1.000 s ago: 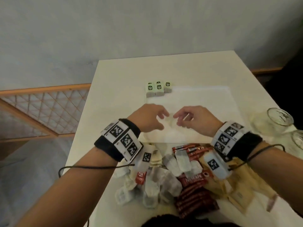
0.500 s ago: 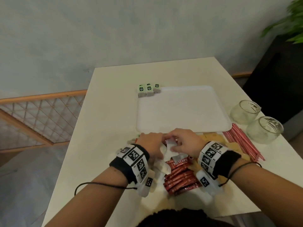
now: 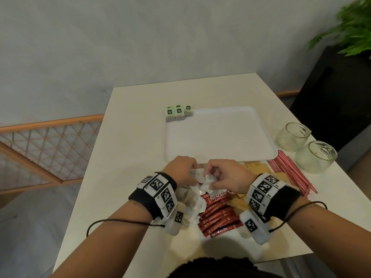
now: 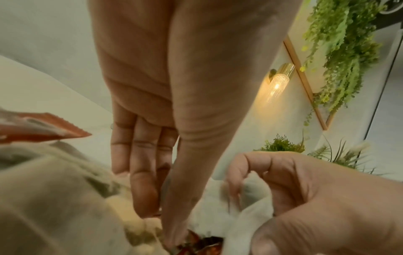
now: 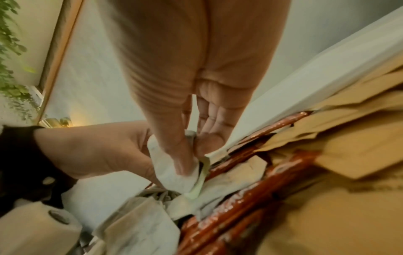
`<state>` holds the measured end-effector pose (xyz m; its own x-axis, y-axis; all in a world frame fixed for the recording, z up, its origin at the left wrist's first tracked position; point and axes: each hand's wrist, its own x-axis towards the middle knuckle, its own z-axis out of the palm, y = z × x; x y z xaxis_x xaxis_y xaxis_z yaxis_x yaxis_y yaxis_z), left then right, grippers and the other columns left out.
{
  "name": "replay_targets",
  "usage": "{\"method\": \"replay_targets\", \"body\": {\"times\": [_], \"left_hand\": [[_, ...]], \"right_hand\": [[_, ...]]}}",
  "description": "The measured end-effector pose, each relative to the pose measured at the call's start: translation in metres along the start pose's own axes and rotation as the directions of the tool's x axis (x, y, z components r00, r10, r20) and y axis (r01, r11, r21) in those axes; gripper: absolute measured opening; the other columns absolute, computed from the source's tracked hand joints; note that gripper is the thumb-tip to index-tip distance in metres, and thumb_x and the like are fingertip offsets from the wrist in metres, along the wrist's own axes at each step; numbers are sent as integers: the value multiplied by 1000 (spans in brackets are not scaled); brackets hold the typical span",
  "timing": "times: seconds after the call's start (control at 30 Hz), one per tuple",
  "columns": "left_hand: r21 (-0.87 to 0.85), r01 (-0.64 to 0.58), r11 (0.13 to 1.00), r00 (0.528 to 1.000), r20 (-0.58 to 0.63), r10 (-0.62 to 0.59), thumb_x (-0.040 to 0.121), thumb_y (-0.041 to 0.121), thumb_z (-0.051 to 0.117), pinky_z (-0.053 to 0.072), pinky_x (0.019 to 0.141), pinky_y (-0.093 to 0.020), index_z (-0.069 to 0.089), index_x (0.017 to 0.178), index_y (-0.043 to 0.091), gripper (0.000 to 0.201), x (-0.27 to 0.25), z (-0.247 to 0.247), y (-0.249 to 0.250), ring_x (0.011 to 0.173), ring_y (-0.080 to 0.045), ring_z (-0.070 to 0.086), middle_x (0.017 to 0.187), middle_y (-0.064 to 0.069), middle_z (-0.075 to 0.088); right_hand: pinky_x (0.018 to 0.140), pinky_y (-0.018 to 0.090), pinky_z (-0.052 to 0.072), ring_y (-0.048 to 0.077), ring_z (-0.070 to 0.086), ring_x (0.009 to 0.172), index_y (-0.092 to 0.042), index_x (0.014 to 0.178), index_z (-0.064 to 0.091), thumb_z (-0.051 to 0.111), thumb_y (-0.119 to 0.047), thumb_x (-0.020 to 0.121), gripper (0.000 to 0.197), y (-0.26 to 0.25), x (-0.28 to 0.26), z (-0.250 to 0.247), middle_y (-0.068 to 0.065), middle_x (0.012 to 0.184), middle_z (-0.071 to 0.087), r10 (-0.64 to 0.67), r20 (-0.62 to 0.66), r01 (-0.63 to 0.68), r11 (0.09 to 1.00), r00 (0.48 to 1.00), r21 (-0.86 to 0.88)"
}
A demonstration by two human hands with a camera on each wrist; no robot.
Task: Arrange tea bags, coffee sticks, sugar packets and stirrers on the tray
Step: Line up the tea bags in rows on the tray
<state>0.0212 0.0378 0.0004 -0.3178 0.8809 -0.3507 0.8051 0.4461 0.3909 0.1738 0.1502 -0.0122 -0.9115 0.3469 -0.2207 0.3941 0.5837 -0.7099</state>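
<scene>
The white tray (image 3: 218, 137) lies mid-table with three green-labelled tea bags (image 3: 178, 113) at its far left corner. Just in front of its near edge lies a pile of white tea bags (image 3: 193, 203) beside red coffee sticks (image 3: 217, 216). Both hands meet over this pile. My right hand (image 3: 226, 177) (image 5: 191, 155) pinches a crumpled tea bag (image 5: 172, 174) (image 3: 208, 182) between thumb and fingers. My left hand (image 3: 180, 173) (image 4: 161, 219) reaches down beside it, and its thumb and fingertips pinch another tea bag (image 3: 195, 174) in the pile.
Brown sugar packets (image 3: 257, 167) lie right of the pile, partly under my right wrist. Red stirrers (image 3: 291, 171) lie in a bundle further right. Two glass jars (image 3: 293, 135) (image 3: 315, 156) stand near the table's right edge. A plant (image 3: 349, 31) stands beyond it.
Both hands have drawn back from above the tray to the tea bag pile at the near edge. They have closed on tea bags there.
</scene>
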Motion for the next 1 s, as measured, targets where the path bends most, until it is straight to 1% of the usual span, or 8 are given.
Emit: {"method": "replay_targets", "body": {"times": [0.13,0.3,0.47,0.57,0.67,0.77,0.9,1.0], "left_hand": [[-69,-54,996,998,-20,53,75,19,80,47,76,-29,62,102,12,33,-7,-2,2,84,-16,56,102,-5,64],[-24,-32,999,998,-50,31,78,21,77,41,69,-25,60,99,17,27,-10,-4,-2,86,-17,57,97,0,60],[10,60,998,996,-67,-59,79,24,75,38,64,-23,56,91,18,23,-10,-7,-5,82,-17,56,88,2,56],[-54,49,997,999,-8,-49,78,25,77,41,59,-20,58,88,15,24,-9,-6,-4,75,-15,58,81,4,60],[-173,-4,985,999,47,12,79,21,79,54,62,-21,64,95,11,24,-10,-6,0,68,-13,68,90,-2,69],[-360,-51,931,990,102,94,80,13,78,50,57,-12,63,101,18,27,-14,-9,2,61,-1,65,98,-1,69],[-528,-34,849,975,170,145,75,23,84,56,79,-26,64,102,22,34,-20,-13,-1,74,-6,66,110,-5,69],[-607,-14,794,986,124,112,84,25,76,57,83,-28,66,104,13,25,-24,-17,-1,79,-11,68,99,-6,71]], "right_hand": [[63,16,47,5,58,66,-29,116,56,83,-4,67,61,-6,5,-1,-6,110,54,-30,-45,34,996,999,83],[63,23,47,4,51,59,-25,102,66,84,-11,70,40,-9,4,-4,4,89,69,17,-59,-6,983,998,183],[64,17,49,3,55,62,-21,95,66,86,-14,70,32,-21,-5,-13,-6,76,64,25,-73,-17,994,997,106],[68,15,47,4,57,68,-21,93,69,83,-12,73,26,-31,-4,-17,-5,79,66,-32,-78,39,995,996,89],[72,19,53,6,62,73,-25,101,71,76,-8,80,28,-31,2,-18,-1,88,69,-93,10,92,993,996,72],[63,24,57,10,59,66,-26,105,69,77,-4,78,36,-27,3,-22,3,97,60,-57,44,53,994,997,93],[65,29,58,8,61,63,-23,111,61,82,-9,74,45,-26,3,-26,-7,108,57,-20,19,18,998,1000,56],[61,18,47,6,60,63,-24,96,65,81,-24,77,24,-26,6,-30,-14,80,63,13,4,-13,999,1000,-52]]}}
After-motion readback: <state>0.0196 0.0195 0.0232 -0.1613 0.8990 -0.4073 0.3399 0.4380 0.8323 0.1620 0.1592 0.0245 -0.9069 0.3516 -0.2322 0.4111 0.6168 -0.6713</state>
